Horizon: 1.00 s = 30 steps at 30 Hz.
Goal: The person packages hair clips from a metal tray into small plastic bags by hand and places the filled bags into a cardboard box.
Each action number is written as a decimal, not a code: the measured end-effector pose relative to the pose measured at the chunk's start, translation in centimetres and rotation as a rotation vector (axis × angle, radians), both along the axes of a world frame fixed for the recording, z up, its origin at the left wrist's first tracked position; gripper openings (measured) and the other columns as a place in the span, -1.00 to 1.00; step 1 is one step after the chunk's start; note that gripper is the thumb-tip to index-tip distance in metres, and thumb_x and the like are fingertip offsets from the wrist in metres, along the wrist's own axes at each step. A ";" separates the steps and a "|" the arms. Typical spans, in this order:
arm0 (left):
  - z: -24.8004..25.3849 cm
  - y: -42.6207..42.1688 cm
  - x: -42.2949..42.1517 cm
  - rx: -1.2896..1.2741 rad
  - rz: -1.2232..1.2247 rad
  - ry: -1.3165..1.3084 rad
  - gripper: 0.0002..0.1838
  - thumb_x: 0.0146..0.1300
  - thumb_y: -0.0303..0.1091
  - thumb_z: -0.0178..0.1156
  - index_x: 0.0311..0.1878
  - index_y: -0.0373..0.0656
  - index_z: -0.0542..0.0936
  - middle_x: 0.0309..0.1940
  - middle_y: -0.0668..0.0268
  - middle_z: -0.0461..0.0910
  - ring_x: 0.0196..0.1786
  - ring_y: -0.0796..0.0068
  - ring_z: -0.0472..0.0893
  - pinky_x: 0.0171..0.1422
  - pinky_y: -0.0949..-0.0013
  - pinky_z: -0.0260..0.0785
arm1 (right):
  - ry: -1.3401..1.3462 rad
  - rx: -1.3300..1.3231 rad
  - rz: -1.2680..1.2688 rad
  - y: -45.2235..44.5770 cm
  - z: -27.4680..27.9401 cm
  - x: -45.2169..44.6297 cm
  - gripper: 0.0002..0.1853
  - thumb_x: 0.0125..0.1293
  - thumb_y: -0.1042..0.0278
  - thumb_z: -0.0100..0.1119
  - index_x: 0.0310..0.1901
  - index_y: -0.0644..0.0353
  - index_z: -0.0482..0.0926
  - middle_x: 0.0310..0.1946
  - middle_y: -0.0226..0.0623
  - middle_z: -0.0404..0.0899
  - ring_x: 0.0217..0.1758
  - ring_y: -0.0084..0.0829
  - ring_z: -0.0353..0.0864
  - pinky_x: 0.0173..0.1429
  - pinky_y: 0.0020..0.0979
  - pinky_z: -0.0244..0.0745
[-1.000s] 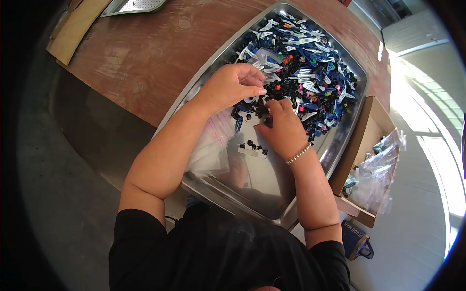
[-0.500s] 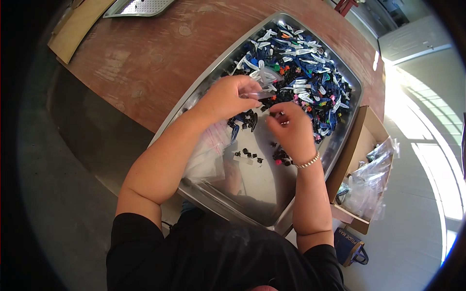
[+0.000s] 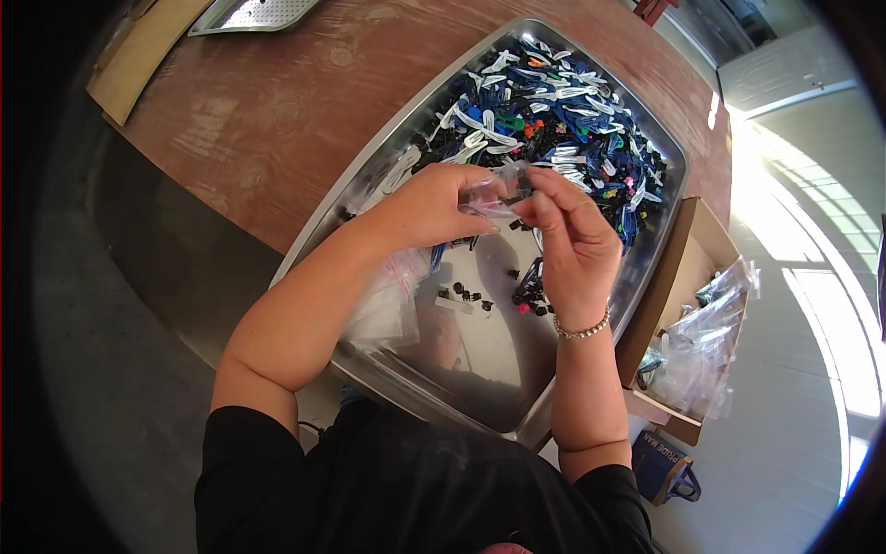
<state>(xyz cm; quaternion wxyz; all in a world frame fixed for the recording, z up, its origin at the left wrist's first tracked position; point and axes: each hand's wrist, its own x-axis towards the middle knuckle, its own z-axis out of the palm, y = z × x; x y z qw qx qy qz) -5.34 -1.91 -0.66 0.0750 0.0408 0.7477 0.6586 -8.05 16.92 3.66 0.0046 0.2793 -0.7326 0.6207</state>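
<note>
Over the metal tray (image 3: 363,164), my left hand (image 3: 450,205) grips a small clear plastic bag (image 3: 489,196). My right hand (image 3: 577,229) is at the bag's opening, its fingers pinched; small dark items show at the fingertips, too small to make out. A heap of blue, white and black hair clips (image 3: 563,106) fills the far part of the tray. Small black clips (image 3: 466,293) lie scattered below my hands, beside a short whitish strip (image 3: 454,306). Flat clear bags (image 3: 386,309) lie under my left forearm.
The tray rests on a reddish wooden table (image 3: 268,111). Right of it stands a cardboard box (image 3: 694,254) with filled plastic bags (image 3: 692,342). A dark blue bag (image 3: 660,466) is below the box. A perforated metal tray (image 3: 251,13) and a wooden board (image 3: 138,65) are at the upper left.
My right hand has moved up to the clear bag in my left hand, its fingers closing together. A small group of black clips and a pink one now lies uncovered beside my right wrist.
</note>
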 end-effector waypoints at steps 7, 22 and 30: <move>0.2 -1.1 -0.5 0.238 0.045 -0.027 -0.65 0.12 -0.48 0.40 0.00 -0.28 0.61 -0.21 0.32 0.66 -0.12 0.60 0.61 0.01 0.46 0.48 | -0.130 0.402 -0.047 1.4 0.0 -1.7 -0.87 0.33 0.51 0.23 -0.12 0.28 0.66 -0.22 -0.36 0.70 -0.31 -0.69 0.59 -0.25 -0.60 0.49; 0.8 -1.6 -0.5 0.280 0.120 -0.065 -0.67 0.21 -0.43 0.34 0.03 -0.27 0.59 -0.20 0.32 0.64 -0.10 0.58 0.63 0.05 0.48 0.47 | 0.454 0.944 0.217 -1.9 -3.6 0.8 -0.78 0.15 0.41 0.26 -0.13 0.05 0.66 -0.22 -0.35 0.58 -0.26 -0.22 0.67 -0.22 -0.26 0.61; 1.1 -1.9 -0.4 0.264 0.145 -0.062 -0.66 0.20 -0.41 0.36 0.03 -0.28 0.59 -0.18 0.29 0.64 -0.09 0.58 0.62 0.05 0.48 0.47 | 0.308 0.713 0.181 -1.0 -4.1 -0.2 -0.80 0.14 0.53 0.29 -0.16 0.22 0.66 -0.23 -0.25 0.62 -0.29 -0.24 0.67 -0.23 -0.33 0.57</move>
